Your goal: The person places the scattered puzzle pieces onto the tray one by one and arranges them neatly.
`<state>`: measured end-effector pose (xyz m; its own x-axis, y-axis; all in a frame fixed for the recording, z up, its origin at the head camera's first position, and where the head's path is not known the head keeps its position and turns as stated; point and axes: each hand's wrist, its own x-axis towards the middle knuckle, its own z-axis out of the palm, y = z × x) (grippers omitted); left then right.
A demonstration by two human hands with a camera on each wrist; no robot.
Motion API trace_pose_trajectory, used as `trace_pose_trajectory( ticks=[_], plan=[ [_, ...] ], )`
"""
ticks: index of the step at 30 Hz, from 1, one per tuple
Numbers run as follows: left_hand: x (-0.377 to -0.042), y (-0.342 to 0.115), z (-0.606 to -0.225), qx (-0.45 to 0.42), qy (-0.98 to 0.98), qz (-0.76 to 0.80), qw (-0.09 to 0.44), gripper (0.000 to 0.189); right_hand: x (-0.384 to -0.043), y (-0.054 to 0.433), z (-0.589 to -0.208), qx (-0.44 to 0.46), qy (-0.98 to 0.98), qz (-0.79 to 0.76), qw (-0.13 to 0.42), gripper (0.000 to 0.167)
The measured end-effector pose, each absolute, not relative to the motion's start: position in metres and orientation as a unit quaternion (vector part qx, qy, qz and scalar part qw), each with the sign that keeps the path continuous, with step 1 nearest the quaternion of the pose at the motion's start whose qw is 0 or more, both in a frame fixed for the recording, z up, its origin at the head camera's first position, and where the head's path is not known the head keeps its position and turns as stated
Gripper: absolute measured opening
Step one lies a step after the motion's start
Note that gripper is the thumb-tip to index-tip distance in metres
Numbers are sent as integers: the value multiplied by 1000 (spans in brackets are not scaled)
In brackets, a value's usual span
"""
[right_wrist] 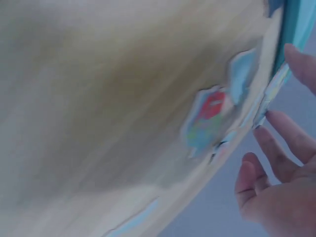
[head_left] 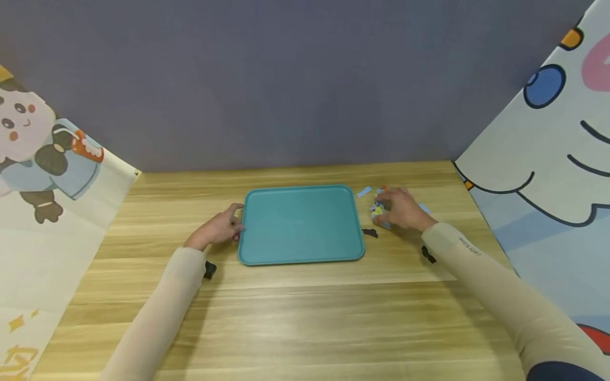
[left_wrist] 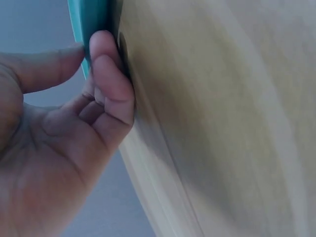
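Note:
A teal rectangular tray (head_left: 300,225) lies on the wooden table. My left hand (head_left: 221,226) holds its left edge; in the left wrist view the thumb (left_wrist: 54,69) meets the tray rim (left_wrist: 91,19) and the other fingers curl against its side. To the right of the tray, my right hand (head_left: 404,209) pinches a flat, colourful printed piece (head_left: 377,210) between thumb and fingers. The right wrist view shows this piece (right_wrist: 271,94) edge-on, tilted up from the table. Beneath the hand lie a red, green and blue piece (right_wrist: 205,121) and a light-blue piece (right_wrist: 241,74).
Light-blue pieces (head_left: 364,191) and dark pieces (head_left: 370,233) lie around the right hand. Another black piece (head_left: 428,254) sits by the right sleeve, and a black object (head_left: 209,270) by the left sleeve. A grey wall (head_left: 295,84) stands behind; cartoon-printed panels (head_left: 524,222) flank the table.

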<state>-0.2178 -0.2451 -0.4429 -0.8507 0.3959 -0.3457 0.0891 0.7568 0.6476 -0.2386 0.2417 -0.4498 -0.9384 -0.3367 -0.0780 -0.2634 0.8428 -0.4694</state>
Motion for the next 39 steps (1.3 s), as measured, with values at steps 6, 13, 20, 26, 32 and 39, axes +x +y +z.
trace_pose_trajectory(
  ticks=[6, 13, 20, 26, 32, 39],
  plan=[
    [-219, -248, -444, 128, 897, 343, 248, 65, -239, 221, -440, -183, 948, -254, 46, 61],
    [-222, -247, -443, 122, 892, 354, 252, 66, -241, 187, -435, -203, 933, -295, 35, 55],
    [-223, -248, -447, 109, 887, 367, 256, 68, -245, 154, -433, -211, 927, -306, 52, 51],
    [-224, -247, -449, 111, 885, 375, 253, 70, -251, 132, -434, -216, 927, -302, 59, 52],
    [-224, -245, -448, 107, 885, 376, 254, 71, -257, 113, -433, -228, 925, -300, 58, 53],
    [-222, -247, -445, 105, 886, 375, 253, 71, -260, 85, -430, -243, 919, -307, 57, 50]
  ],
)
